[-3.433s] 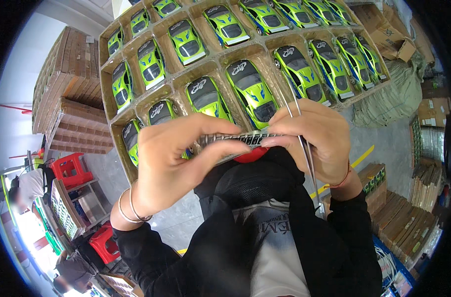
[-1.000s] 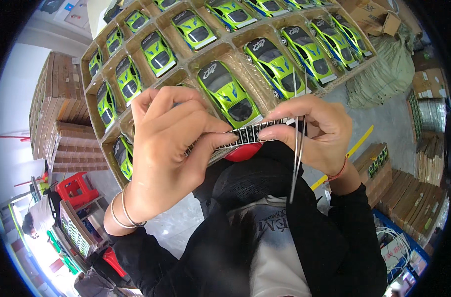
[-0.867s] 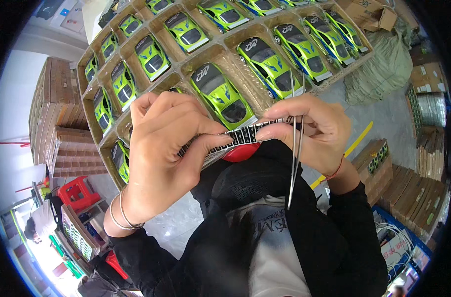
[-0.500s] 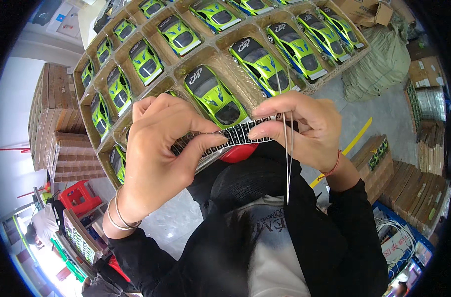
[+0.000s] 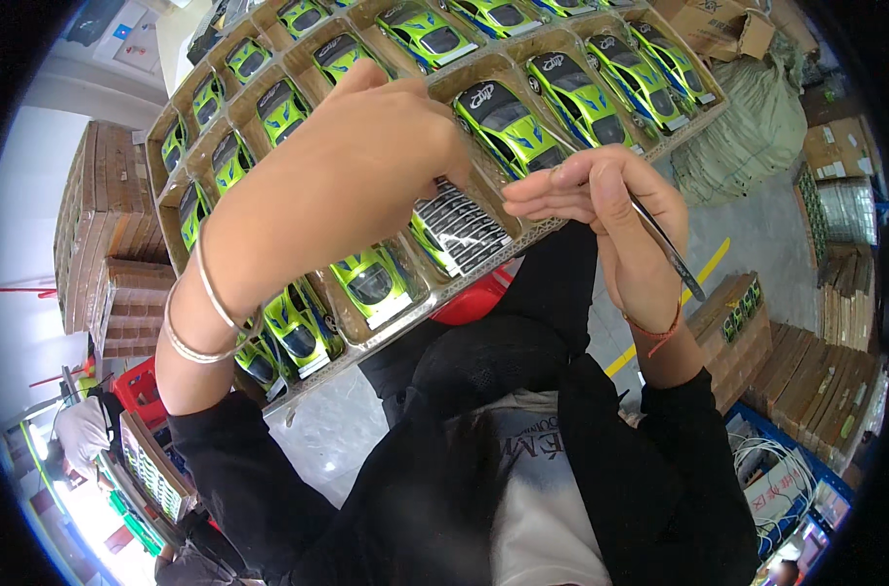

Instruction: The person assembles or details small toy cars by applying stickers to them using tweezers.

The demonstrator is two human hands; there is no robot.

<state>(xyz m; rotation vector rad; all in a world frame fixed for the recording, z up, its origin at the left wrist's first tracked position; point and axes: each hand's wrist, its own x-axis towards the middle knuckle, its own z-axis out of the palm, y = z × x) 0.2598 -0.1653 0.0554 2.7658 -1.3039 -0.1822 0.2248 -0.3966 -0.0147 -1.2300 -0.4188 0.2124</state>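
This is a toy packing workshop or warehouse, as shown by the cardboard tray (image 5: 464, 283) filled with identical green toy cars (image 5: 508, 122), the stacked cardboard boxes (image 5: 98, 244), the big sack (image 5: 747, 137) and the concrete floor (image 5: 747, 225).
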